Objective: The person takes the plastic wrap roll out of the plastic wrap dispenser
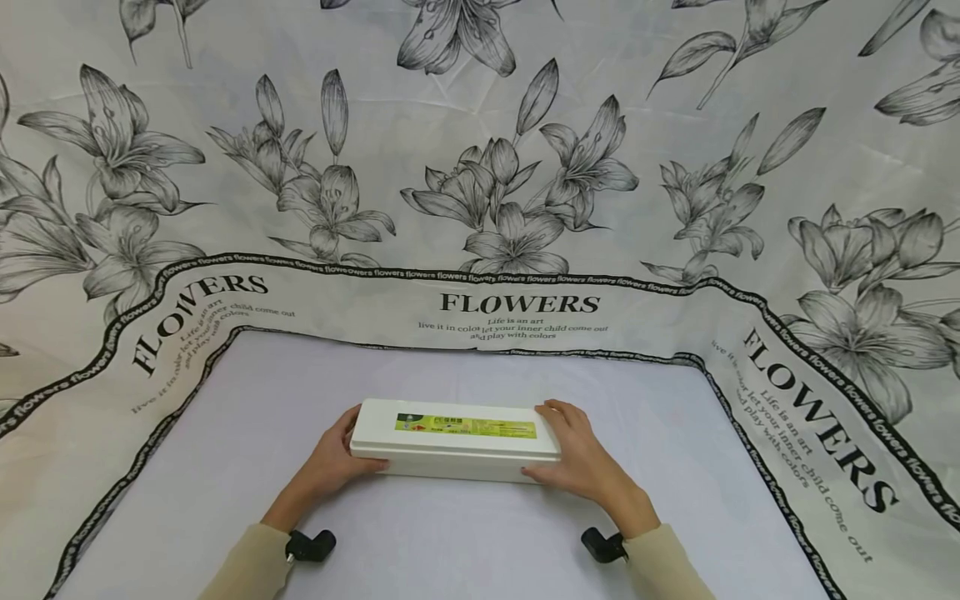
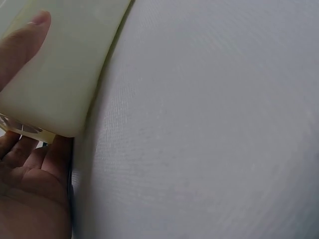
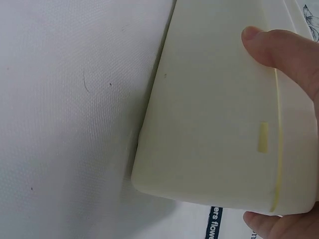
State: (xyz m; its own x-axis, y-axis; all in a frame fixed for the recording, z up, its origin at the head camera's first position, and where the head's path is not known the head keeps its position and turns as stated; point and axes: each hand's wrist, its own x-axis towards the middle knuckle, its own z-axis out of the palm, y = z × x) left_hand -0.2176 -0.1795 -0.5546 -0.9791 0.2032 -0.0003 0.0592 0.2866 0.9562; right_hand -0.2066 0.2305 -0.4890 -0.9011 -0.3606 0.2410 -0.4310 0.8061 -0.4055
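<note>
A long white plastic box (image 1: pixel 456 465) with a lid lies crosswise in front of the person, a yellow-green printed label (image 1: pixel 467 426) on its top. The left hand (image 1: pixel 333 458) grips its left end, thumb along the near side and fingers round the end and back. At the opposite end, the right hand (image 1: pixel 581 457) holds it the same way. In the left wrist view, the left thumb (image 2: pixel 22 47) lies on the side wall and openings show at the box's end. The right thumb (image 3: pixel 279 47) presses near the lid seam in the right wrist view. The box's contents are hidden.
The box is on or close over a white tabletop (image 1: pixel 465 550). A cloth (image 1: pixel 517 312) with black flower drawings and "FLOWERS" lettering edges the table at the back and both sides. Black wrist devices (image 1: pixel 311 546) sit at both beige cuffs.
</note>
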